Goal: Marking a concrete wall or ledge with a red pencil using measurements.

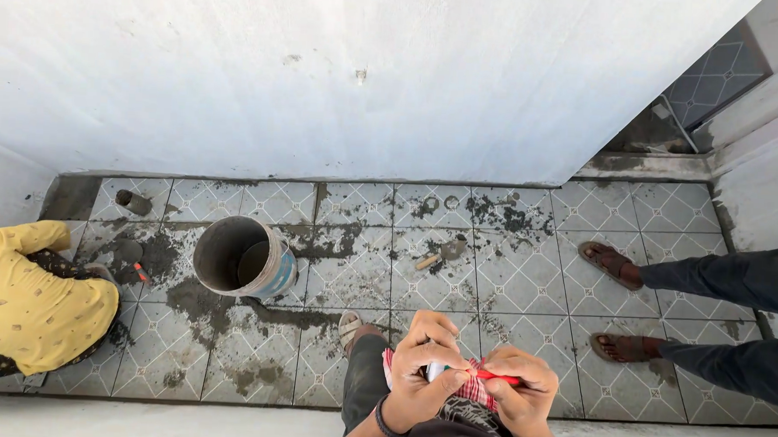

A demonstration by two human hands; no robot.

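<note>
Both my hands meet low in the middle of the view, over my knee. My left hand point(423, 369) and my right hand point(521, 392) together grip a small packet point(439, 369) with white, green and red on it, its red end sticking out to the right. A red and white checked cloth point(478, 390) lies under my fingers on my lap. My foot in a sandal point(350, 326) rests on the tiled floor just left of my hands.
A grey bucket point(244, 258) stands on the mortar-smeared patterned floor tiles point(526, 277). A trowel point(443, 251) lies beyond my hands. A person in yellow point(27, 303) crouches at the left. Another person's sandalled feet point(610, 263) stand at the right. A white wall point(369, 78) closes the far side.
</note>
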